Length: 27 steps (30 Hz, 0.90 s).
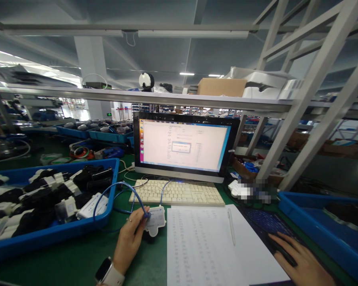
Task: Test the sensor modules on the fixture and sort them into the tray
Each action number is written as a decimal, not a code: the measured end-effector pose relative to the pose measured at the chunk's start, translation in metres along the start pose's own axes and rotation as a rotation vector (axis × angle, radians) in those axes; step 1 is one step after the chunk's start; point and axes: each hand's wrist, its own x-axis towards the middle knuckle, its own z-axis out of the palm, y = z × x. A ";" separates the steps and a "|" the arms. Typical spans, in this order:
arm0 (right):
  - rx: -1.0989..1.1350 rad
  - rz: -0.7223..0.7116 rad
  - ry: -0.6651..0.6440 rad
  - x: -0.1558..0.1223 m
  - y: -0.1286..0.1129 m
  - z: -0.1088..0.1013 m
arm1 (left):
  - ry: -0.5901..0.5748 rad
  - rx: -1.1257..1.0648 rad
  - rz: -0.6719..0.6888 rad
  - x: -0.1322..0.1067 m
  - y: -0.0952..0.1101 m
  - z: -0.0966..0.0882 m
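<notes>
With thumb and fingers pinched, my left hand (131, 235) holds the end of a blue cable (137, 194) against a small white device (156, 221) with a printed face. Whether the plug is fully seated is hidden by the fingers. My right hand (301, 258) is wrapped over a black computer mouse (283, 253) on a dark patterned mouse pad (271, 224). Between the hands lie printed paper sheets (197, 246) with a pen (231, 227) on top. A cream keyboard (179, 193) sits behind them, below a lit monitor (183, 145) showing a small dialog box.
At left, a blue bin (77, 228) holds many black and white devices. Another blue bin (325, 230) stands at right, with dark parts inside. A shelf (167, 95) crosses above the monitor, carrying a cardboard box (220, 86). Metal posts (310, 91) rise at right.
</notes>
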 end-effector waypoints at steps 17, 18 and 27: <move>-0.043 -0.026 0.037 0.001 -0.002 0.001 | -0.008 0.020 -0.004 0.000 0.000 -0.001; -0.044 -0.024 0.038 0.001 -0.002 0.001 | -0.009 0.021 -0.007 0.000 0.000 -0.001; -0.047 -0.015 0.027 0.001 -0.002 0.001 | 0.003 0.029 0.005 -0.001 0.001 -0.001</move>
